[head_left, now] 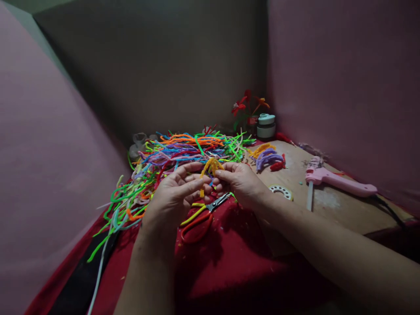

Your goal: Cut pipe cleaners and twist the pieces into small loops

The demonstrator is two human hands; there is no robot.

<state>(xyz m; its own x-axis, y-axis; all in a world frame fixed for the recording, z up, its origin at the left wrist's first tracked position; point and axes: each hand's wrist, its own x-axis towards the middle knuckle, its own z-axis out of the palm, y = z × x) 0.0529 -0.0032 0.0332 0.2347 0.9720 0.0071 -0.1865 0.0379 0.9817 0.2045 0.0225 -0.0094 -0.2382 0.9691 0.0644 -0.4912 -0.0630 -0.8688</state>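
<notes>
Left hand and right hand pinching together on yellow pipe-cleaner bundle at frame centre, hovering over red-handled scissors lying on red cloth, multicoloured pipe-cleaner heap just behind.

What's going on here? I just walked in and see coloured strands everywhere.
A person is working with both hands over a red cloth. The left hand and right hand together pinch a small bundle of yellow-orange pipe cleaners between the fingertips. Behind lies a big heap of mixed pipe cleaners. Red-handled scissors rest on the cloth just below the hands. To the right, on a wooden board, sits a pink glue gun and a few shaped pieces.
</notes>
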